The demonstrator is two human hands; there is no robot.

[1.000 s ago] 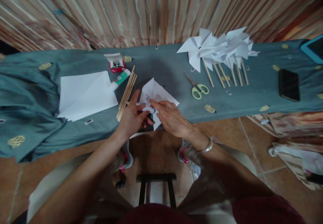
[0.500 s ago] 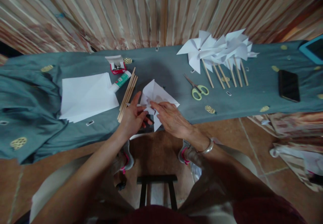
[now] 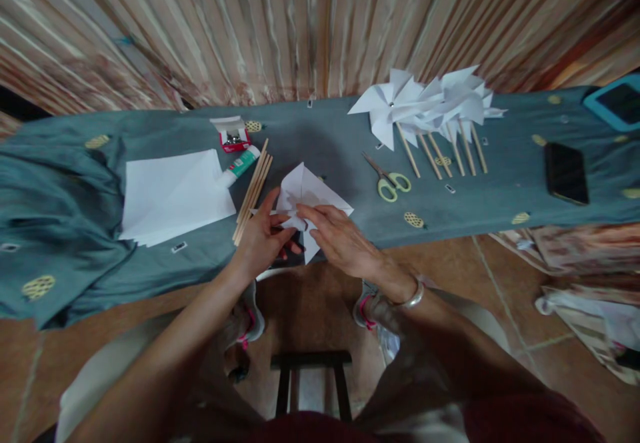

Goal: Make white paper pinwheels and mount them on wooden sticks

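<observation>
A white paper pinwheel point(image 3: 316, 188), partly folded, lies at the near edge of the cloth-covered table between my hands. My left hand point(image 3: 264, 235) grips its left side, thumb and fingers closing on the paper near the centre. From the right, my right hand point(image 3: 341, 235) presses its fingers onto the folded middle, which they partly hide. Just left of my left hand lie several wooden sticks point(image 3: 253, 190). Behind them are a green and white glue stick point(image 3: 241, 166) and an open red box point(image 3: 234, 138) of small shiny metal pieces.
A stack of white paper point(image 3: 175, 193) lies at the left. Scissors point(image 3: 387, 182) with green handles rest right of my hands. Finished pinwheels point(image 3: 430, 106) on sticks are piled at the back right. Farther right are a black phone point(image 3: 567, 172) and a blue-framed device point(image 3: 617, 102).
Both hands stay on the paper, with only slight finger shifts. The whole view has moved a little; the paper looks much the same.
</observation>
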